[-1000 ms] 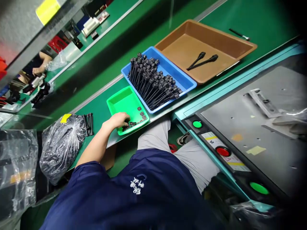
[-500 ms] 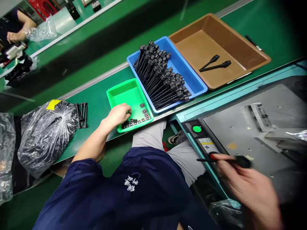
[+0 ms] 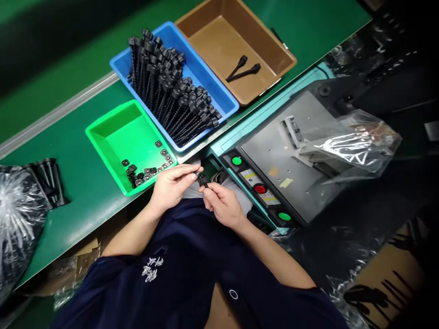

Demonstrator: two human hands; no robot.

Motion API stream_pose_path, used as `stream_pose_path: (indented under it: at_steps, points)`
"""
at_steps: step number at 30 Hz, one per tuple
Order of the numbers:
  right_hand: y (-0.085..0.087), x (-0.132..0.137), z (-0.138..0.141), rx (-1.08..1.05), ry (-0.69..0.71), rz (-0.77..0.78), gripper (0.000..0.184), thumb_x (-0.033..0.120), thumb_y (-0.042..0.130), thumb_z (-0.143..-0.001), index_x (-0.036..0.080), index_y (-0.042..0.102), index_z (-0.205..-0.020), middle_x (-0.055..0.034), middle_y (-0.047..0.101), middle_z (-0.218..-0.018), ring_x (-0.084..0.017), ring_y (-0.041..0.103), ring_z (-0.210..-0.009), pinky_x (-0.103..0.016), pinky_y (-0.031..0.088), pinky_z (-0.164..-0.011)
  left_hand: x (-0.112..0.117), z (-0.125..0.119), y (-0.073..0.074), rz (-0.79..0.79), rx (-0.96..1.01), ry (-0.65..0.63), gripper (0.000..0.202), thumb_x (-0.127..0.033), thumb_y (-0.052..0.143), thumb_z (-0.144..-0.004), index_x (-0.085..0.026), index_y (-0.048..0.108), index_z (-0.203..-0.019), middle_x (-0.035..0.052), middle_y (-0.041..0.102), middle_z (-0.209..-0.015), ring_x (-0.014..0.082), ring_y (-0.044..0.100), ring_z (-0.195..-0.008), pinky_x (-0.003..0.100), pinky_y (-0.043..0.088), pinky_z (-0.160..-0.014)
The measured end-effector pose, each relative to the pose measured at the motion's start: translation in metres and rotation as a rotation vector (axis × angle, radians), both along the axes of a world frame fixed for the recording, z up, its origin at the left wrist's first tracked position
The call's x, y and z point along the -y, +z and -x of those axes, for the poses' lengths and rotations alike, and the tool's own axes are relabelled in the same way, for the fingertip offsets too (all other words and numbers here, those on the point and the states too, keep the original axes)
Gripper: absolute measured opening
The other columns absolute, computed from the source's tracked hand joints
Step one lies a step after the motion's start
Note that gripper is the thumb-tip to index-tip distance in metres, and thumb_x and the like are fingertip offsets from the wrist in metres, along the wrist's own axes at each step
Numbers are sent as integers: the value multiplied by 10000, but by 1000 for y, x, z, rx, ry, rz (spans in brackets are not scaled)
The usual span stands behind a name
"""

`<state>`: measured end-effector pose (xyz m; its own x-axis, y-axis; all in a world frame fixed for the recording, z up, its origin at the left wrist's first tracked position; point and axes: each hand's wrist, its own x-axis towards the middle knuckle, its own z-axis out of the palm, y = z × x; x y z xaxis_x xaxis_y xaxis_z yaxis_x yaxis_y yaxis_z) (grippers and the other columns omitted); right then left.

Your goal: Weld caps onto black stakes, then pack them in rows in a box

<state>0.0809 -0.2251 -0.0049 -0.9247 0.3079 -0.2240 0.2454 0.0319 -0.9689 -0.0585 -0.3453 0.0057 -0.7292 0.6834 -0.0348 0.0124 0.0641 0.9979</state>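
Both hands meet in front of my lap. Pinched in my right hand (image 3: 222, 203) is a black plastic rod with a ribbed, knob-like head (image 3: 202, 179); most of its shaft is hidden by the fingers. My left hand (image 3: 174, 186) has thumb and forefinger closed at that head, on a small dark part mostly covered by the fingertips. Just beyond the left hand lies a green tray (image 3: 109, 157) with several small square black parts (image 3: 163, 153) along its near side. A blue tray (image 3: 212, 87) behind it is packed with similar black rods (image 3: 164, 87).
A brown tray (image 3: 206, 39) holds two black rods. To the right stands a machine with a grey metal plate (image 3: 260, 151), a bracket, green buttons and a red button (image 3: 260, 188). A plastic-wrapped bundle (image 3: 20, 219) and loose rods (image 3: 50, 180) lie at left.
My left hand has come out of the green tray to my lap. My right hand has brought the rod in from the machine side, so both hands meet. The view has turned right.
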Motion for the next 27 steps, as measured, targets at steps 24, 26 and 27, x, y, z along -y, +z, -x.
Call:
stream_pose_path:
  at_steps: [24,26,27]
  points:
    - [2,-27,-18,-29,18,-82,403,467,475,-1014,154,724,-1067,30,548,-571,-116,517,-518,-235,427,-547,-18,1,0,-74,134,-190,136,-277,790,-787,-212,802,-906,83,785,-1035,231,743,-971,390,605,-908]
    - [2,-26,-19,-17,12,-59,421,483,469,-1015,152,724,-1069,33,542,-570,-112,506,-520,-234,425,-551,-19,1,1,-84,103,-196,122,-275,783,-794,-210,800,-895,82,786,-1025,224,743,-959,381,609,-892]
    - [2,-26,-19,-13,6,-63,425,486,469,-1015,151,723,-1069,34,537,-570,-111,501,-521,-234,422,-552,-19,2,1,-88,81,-201,115,-275,777,-800,-208,799,-891,81,785,-1023,222,742,-962,375,610,-887]
